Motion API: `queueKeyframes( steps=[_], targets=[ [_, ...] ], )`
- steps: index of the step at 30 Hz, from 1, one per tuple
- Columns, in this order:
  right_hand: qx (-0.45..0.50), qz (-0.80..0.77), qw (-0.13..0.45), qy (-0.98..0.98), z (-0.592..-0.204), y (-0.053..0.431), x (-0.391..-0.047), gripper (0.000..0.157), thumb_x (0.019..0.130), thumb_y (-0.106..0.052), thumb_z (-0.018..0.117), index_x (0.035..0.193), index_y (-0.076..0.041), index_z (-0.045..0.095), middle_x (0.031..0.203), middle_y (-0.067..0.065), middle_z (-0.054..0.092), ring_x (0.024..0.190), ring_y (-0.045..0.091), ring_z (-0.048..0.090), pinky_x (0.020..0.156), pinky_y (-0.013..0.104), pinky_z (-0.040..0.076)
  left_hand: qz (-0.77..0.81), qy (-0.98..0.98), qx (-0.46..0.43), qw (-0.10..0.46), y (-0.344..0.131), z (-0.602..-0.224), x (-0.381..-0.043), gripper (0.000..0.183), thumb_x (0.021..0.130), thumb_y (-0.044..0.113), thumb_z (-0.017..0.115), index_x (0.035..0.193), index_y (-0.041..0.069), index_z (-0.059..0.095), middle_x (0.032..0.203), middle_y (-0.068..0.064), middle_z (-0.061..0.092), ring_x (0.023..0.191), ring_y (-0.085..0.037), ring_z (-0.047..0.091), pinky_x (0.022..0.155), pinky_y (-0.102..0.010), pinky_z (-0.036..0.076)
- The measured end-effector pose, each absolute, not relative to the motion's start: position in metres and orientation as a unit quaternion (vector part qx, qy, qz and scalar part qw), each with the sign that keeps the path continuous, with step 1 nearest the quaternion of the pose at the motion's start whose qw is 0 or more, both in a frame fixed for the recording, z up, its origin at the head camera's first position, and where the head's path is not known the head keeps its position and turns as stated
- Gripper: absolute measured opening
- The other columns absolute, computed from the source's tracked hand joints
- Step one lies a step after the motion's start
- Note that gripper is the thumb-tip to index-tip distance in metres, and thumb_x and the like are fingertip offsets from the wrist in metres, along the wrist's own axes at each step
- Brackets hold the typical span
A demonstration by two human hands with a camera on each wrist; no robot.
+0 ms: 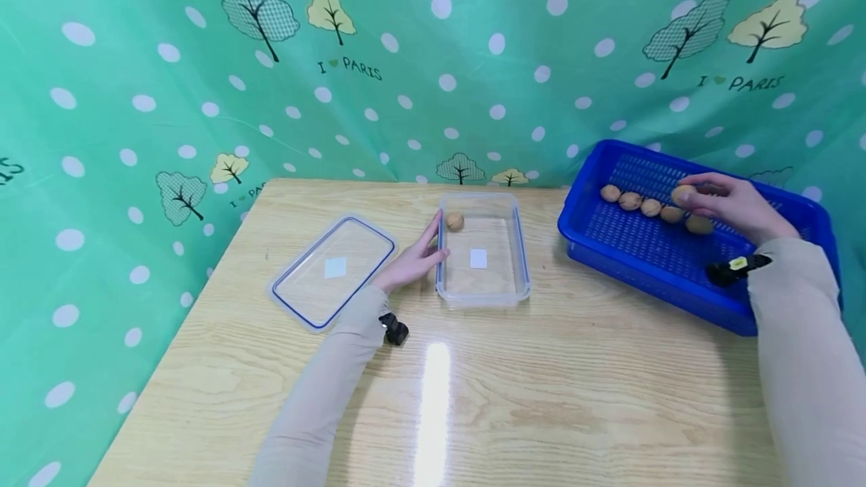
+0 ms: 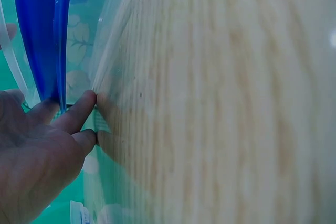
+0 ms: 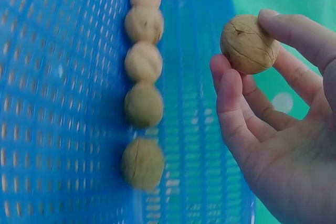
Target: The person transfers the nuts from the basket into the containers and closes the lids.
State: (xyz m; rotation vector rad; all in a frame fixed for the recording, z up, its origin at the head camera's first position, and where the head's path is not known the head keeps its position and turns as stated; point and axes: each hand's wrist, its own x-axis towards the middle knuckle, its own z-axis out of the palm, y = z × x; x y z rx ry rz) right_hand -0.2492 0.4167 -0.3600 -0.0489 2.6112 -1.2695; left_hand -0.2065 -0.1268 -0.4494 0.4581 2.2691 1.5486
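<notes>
My right hand [image 1: 734, 205] pinches a walnut [image 3: 249, 44] between thumb and fingertips, raised above the blue basket [image 1: 649, 276]. Below it, several more walnuts [image 3: 143, 61] lie in a row on the basket's perforated floor. At the middle of the table stands a clear plastic box [image 1: 483, 295], its lid off. One walnut [image 1: 455, 222] sits inside near the back left corner, and a small white label [image 1: 478, 258] shows on its floor. Alongside the box's left wall, my left hand [image 1: 414, 260] rests with fingers extended against it; the left wrist view shows its fingertips [image 2: 88, 98] low by the tabletop.
To the left of the box lies its clear lid [image 1: 358, 246] with a blue seal and a pale square label. A green polka-dot curtain [image 1: 406, 96] hangs behind the wooden table [image 1: 541, 397]. The basket fills the back right of the table.
</notes>
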Motion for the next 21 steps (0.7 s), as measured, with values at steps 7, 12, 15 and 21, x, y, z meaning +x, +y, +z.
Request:
queueKeyframes(
  steps=[7,12,15,21],
  targets=[
    [-0.061,-0.42,0.095,0.9,-0.345,0.392,-0.251,0.053,0.097,-0.037,0.057,0.142,-0.012,0.044,0.125,-0.007,0.047,0.095,-0.001,0.058,0.073,0.014,0.047,0.548,0.799,0.168,0.18,-0.127,-0.45,-0.207,0.079,0.101,0.027,0.051,0.154,0.039,-0.007,0.161,-0.006,-0.002,0.137,-0.037,0.031,0.108,-0.05,0.032],
    [-0.084,-0.434,0.08,0.894,-0.335,0.375,-0.25,0.047,0.098,-0.032,0.057,0.14,-0.014,0.048,0.124,-0.009,0.049,0.097,0.001,0.057,0.073,0.013,0.048,0.545,0.8,0.174,0.179,-0.126,-0.449,-0.208,0.079,0.102,0.026,0.05,0.154,0.037,-0.007,0.161,-0.007,-0.002,0.136,-0.037,0.032,0.108,-0.049,0.033],
    [-0.101,-0.441,0.076,0.888,-0.329,0.365,-0.249,0.043,0.099,-0.028,0.057,0.14,-0.015,0.049,0.124,-0.011,0.05,0.097,0.0,0.058,0.074,0.013,0.048,0.544,0.801,0.172,0.18,-0.126,-0.449,-0.208,0.078,0.102,0.025,0.05,0.154,0.038,-0.007,0.161,-0.007,-0.001,0.137,-0.037,0.032,0.108,-0.048,0.033],
    [-0.141,-0.437,0.059,0.886,-0.319,0.343,-0.249,0.04,0.098,-0.024,0.058,0.137,-0.013,0.053,0.122,-0.011,0.054,0.099,0.004,0.057,0.076,0.013,0.045,0.544,0.803,0.168,0.178,-0.127,-0.45,-0.209,0.078,0.101,0.027,0.05,0.154,0.039,-0.006,0.161,-0.004,-0.003,0.136,-0.036,0.032,0.108,-0.047,0.032]
  ],
)
